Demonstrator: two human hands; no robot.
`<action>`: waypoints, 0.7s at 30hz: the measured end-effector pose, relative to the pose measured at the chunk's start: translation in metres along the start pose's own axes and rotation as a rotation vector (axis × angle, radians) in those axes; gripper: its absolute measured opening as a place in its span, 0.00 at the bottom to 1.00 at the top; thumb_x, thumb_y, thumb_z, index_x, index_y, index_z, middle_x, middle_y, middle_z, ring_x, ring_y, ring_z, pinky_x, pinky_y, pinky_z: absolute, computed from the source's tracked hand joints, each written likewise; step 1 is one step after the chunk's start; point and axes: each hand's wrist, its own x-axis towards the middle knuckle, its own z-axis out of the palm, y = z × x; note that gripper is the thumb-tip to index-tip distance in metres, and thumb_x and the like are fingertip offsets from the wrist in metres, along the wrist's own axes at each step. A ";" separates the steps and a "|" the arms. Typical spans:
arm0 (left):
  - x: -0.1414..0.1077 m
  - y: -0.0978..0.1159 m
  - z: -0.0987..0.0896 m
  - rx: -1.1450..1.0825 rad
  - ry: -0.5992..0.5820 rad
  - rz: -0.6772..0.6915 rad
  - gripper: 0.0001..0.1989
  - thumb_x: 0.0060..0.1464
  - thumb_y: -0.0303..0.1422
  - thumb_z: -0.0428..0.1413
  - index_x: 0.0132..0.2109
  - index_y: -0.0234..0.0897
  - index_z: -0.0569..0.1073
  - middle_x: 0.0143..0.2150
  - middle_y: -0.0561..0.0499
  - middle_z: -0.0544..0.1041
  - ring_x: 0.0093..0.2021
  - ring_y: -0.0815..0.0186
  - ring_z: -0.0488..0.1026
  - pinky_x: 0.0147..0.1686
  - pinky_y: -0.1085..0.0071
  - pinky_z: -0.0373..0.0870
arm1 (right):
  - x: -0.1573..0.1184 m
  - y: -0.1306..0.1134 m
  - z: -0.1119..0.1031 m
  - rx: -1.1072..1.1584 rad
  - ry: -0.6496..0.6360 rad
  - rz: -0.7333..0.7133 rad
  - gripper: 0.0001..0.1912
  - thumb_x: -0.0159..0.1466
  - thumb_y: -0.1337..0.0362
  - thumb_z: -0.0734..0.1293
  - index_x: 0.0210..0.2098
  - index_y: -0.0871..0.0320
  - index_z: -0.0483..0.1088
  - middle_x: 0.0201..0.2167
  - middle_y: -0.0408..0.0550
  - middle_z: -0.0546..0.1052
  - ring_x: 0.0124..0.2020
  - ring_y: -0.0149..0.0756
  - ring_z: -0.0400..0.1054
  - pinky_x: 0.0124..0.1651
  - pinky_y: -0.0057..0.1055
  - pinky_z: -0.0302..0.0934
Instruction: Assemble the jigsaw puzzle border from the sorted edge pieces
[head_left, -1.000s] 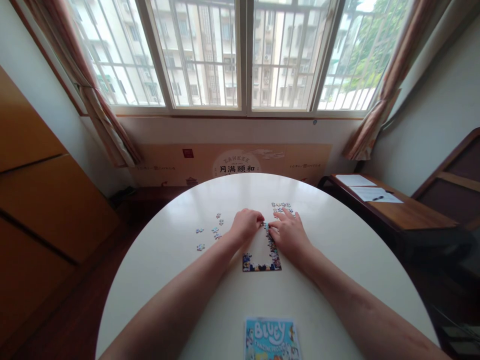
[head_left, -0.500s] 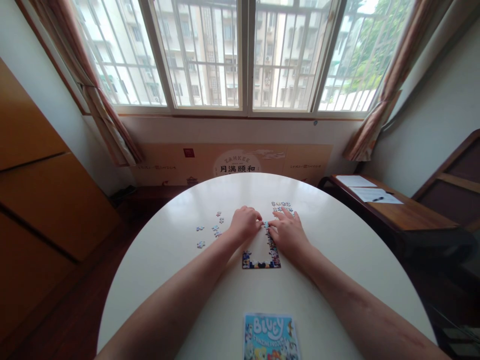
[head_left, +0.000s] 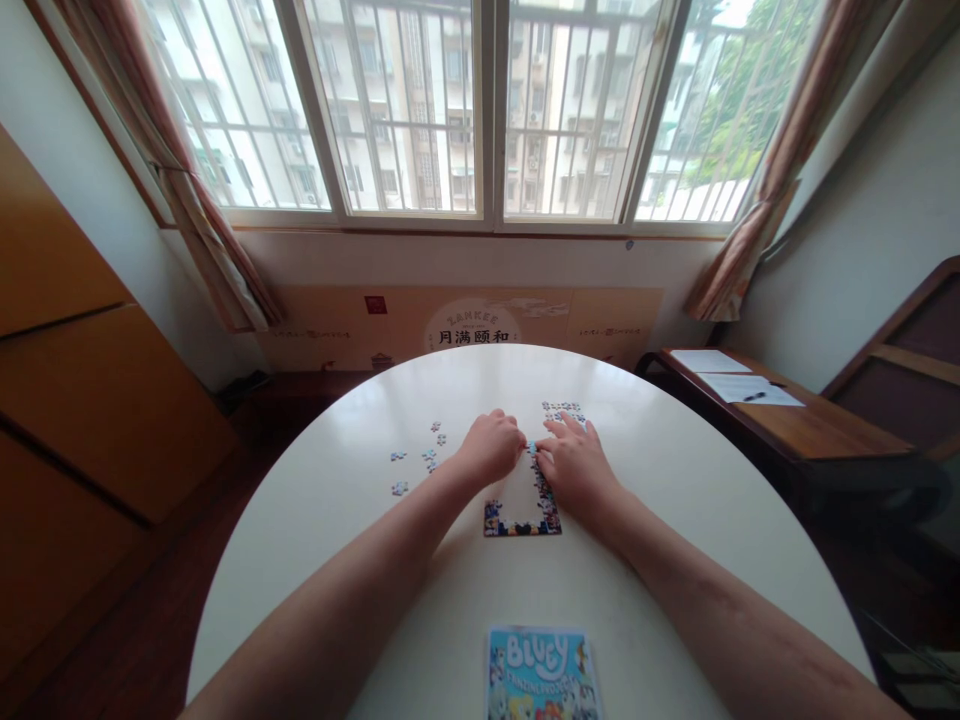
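Observation:
A partly joined jigsaw puzzle point(head_left: 523, 529) lies on the white table, its bottom row and right side linked around a bare middle. My left hand point(head_left: 491, 446) is closed in a pinch at the upper end of that right side, by a light-blue jigsaw piece point(head_left: 532, 447); its fingertips are partly hidden. Across from it, my right hand point(head_left: 576, 462) rests with fingers spread, thumb and index finger near the same piece. Several loose pieces point(head_left: 430, 458) lie left of my left hand. Beyond my right fingers are more pieces point(head_left: 561, 408) in rows.
A blue Bluey picture sheet point(head_left: 536, 672) lies at the near side of the round white table point(head_left: 315, 520). To the right stands a wooden side table point(head_left: 840, 425) with papers point(head_left: 739, 389) and a pen. A barred window and a printed panel point(head_left: 322, 325) are beyond.
My left hand has curled slightly more at the upper end of the puzzle's right side. My right hand stays almost in place. One loose piece is now hidden by my left forearm.

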 end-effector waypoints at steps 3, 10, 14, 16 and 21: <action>-0.004 0.008 -0.005 0.119 -0.034 0.063 0.13 0.59 0.25 0.51 0.36 0.36 0.82 0.38 0.41 0.78 0.43 0.55 0.70 0.41 0.63 0.67 | 0.000 -0.001 -0.001 0.000 -0.005 0.004 0.15 0.68 0.62 0.61 0.44 0.56 0.80 0.62 0.53 0.70 0.70 0.54 0.50 0.69 0.58 0.40; -0.007 0.014 -0.012 0.168 -0.049 0.054 0.14 0.58 0.23 0.51 0.40 0.36 0.81 0.42 0.40 0.77 0.45 0.54 0.70 0.43 0.61 0.67 | -0.001 0.000 0.001 -0.011 0.007 -0.006 0.15 0.68 0.62 0.61 0.45 0.55 0.80 0.62 0.53 0.70 0.70 0.54 0.50 0.69 0.57 0.40; -0.004 -0.009 -0.035 0.081 0.060 -0.070 0.22 0.56 0.20 0.49 0.52 0.39 0.79 0.48 0.42 0.78 0.46 0.57 0.71 0.45 0.63 0.69 | -0.001 0.000 0.001 -0.013 0.004 0.002 0.15 0.68 0.62 0.61 0.45 0.56 0.80 0.62 0.53 0.70 0.70 0.55 0.50 0.69 0.58 0.40; -0.005 -0.025 -0.055 0.021 0.173 -0.193 0.22 0.60 0.22 0.48 0.54 0.40 0.79 0.51 0.45 0.78 0.49 0.58 0.72 0.48 0.65 0.69 | -0.002 0.001 0.002 -0.019 0.004 0.008 0.15 0.68 0.62 0.62 0.45 0.56 0.80 0.62 0.53 0.70 0.70 0.55 0.50 0.69 0.58 0.41; -0.020 -0.065 -0.104 0.025 0.239 -0.392 0.16 0.60 0.28 0.52 0.48 0.39 0.82 0.49 0.48 0.81 0.50 0.59 0.74 0.53 0.68 0.67 | -0.002 0.004 0.008 -0.038 0.011 -0.009 0.17 0.68 0.62 0.61 0.51 0.53 0.77 0.63 0.53 0.69 0.70 0.54 0.50 0.68 0.58 0.41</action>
